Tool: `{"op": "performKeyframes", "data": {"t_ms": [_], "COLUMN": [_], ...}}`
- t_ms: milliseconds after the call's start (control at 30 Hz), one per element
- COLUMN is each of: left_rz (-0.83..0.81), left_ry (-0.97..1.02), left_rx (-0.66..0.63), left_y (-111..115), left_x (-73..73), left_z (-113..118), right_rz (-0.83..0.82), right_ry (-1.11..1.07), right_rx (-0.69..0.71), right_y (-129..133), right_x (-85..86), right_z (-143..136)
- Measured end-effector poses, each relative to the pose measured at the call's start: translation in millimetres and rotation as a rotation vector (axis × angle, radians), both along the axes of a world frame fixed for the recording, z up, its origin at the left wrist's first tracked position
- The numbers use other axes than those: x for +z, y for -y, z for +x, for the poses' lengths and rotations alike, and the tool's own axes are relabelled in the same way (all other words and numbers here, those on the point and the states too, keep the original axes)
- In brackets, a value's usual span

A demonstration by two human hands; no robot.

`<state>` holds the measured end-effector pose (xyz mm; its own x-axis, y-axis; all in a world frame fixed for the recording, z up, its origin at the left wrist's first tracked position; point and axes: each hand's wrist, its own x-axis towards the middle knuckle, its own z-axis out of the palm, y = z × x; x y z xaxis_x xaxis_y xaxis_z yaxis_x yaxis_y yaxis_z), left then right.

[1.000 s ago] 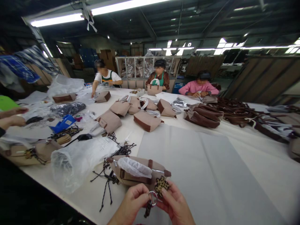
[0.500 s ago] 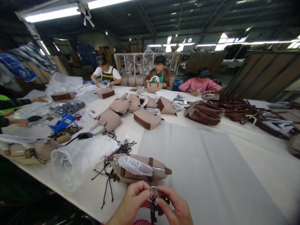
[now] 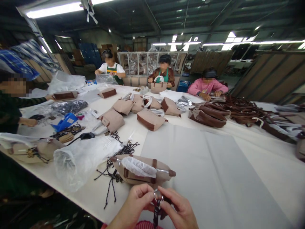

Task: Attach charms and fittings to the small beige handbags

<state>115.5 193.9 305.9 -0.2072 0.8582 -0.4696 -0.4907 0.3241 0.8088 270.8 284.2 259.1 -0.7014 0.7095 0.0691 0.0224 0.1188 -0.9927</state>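
At the table's near edge, my left hand [image 3: 140, 202] pinches one side of a metal ring [image 3: 156, 194]. My right hand [image 3: 175, 205] grips the ring's other side, near a small clasp. A dark strap [image 3: 156, 214] hangs from the ring between my hands, and a brown piece is partly hidden behind my right fingers. Just beyond my hands lies a beige bag [image 3: 143, 171] with brown trim, its handles wrapped in white material. Black patterned cords [image 3: 111, 184] spread out to the left of this bag.
A clear plastic bag [image 3: 71, 168] lies at left, near a blue tape dispenser [image 3: 65, 122]. Several beige bags [image 3: 152, 119] fill the middle. Brown straps [image 3: 245, 109] are heaped at right. Three people sit across the table; another person [image 3: 11, 105] is at the left edge.
The ring is turned slightly between my fingers. The person at left has leaned into view, one hand now at a beige bag. The view has shifted slightly.
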Motion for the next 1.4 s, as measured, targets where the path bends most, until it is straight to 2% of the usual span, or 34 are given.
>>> {"op": "performKeyframes", "data": {"t_ms": [133, 267, 367, 433, 500, 567, 633, 833, 967, 1033, 1200, 1400], "left_rz": [0.045, 0.031, 0.028, 0.004, -0.02, -0.033, -0.043, -0.035, -0.029, -0.026, -0.032, -0.054], "left_ry": [-0.222, -0.342, -0.465, -0.565, -0.573, -0.475, -0.352, -0.205, -0.144, -0.117, -0.011, 0.085], "left_rx": [-0.035, 0.055, 0.019, 0.003, -0.004, -0.018, -0.031, 0.013, 0.006, 0.014, 0.052, 0.049], "left_y": [-0.4, -3.8, -4.4, -3.4, -2.3, -1.7, -1.9, 0.0, 3.8, 5.0, 7.0, 9.2], "left_x": [-2.9, -7.7, -11.0, -13.7, -17.5, -22.3, -27.1, -35.5, -39.4, -41.8, -48.1, -48.1], "left_z": [1.4, 2.4, 0.7, 0.2, 1.5, 4.2, 7.1, 9.8, 11.9, 14.2, 19.1, 25.1], "right_rz": [-0.208, -0.473, -0.51, -0.449, -0.287, -0.092, 0.033, 0.031, 0.269, 0.337, 0.326, 0.321], "right_ry": [0.022, -0.009, -0.012, -0.013, -0.023, 0.006, 0.049, 0.076, 0.04, 0.062, 0.102, 0.036], "right_rx": [0.024, 0.056, 0.057, -0.003, -0.083, -0.094, -0.043, 0.035, 0.014, -0.015, 0.082, 0.058], "right_y": [4.5, 14.4, 18.0, 17.8, 16.3, 14.1, 12.2, 12.7, 15.9, 17.0, 16.7, 16.6], "right_x": [-7.6, -13.2, -13.4, -13.0, -13.6, -15.3, -17.4, -18.6, -20.3, -21.8, -24.7, -24.3], "right_z": [-4.1, -10.9, -12.2, -10.4, -7.1, -3.2, 0.0, 0.7, -0.9, -0.2, 2.8, 8.4]}}
